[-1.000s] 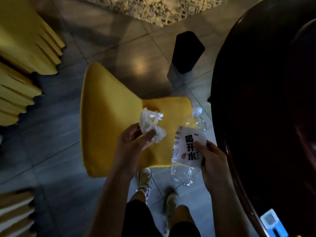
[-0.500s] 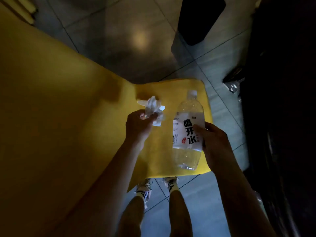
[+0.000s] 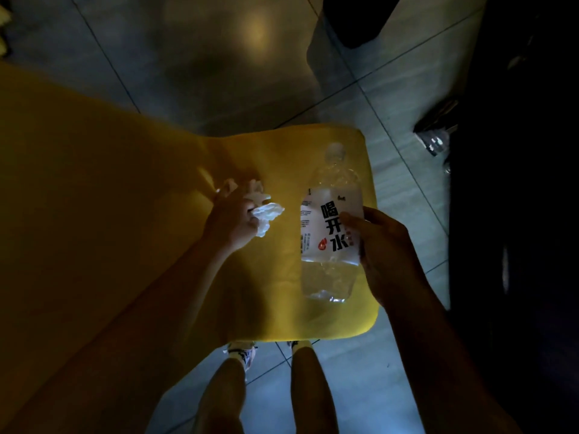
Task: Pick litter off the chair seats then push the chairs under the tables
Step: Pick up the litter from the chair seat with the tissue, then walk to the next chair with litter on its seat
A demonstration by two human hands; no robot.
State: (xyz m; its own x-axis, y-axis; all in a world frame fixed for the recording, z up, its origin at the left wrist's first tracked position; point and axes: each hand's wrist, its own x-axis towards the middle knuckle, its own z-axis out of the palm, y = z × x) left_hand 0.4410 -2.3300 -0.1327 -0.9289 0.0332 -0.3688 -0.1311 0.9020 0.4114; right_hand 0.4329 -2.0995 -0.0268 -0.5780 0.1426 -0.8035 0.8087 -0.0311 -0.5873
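Note:
A yellow chair fills the left and centre; its seat (image 3: 275,158) lies below me and its broad back (image 3: 78,198) spreads to the left. My left hand (image 3: 233,219) is closed around a crumpled white tissue (image 3: 268,213) just above the seat. My right hand (image 3: 385,249) grips a clear plastic water bottle (image 3: 330,227) with a white label and black characters, held upright over the seat's right half.
A dark round table (image 3: 517,214) takes up the right side, with a metal foot (image 3: 437,136) showing at its edge. A black bin (image 3: 354,17) stands on the grey tiled floor (image 3: 219,57) beyond the chair. My legs and shoes (image 3: 241,355) are below the seat.
The view has dropped closer to the chair, so seat and back look larger. My left hand with the tissue has sunk lower toward the seat. The bottle stays in my right hand.

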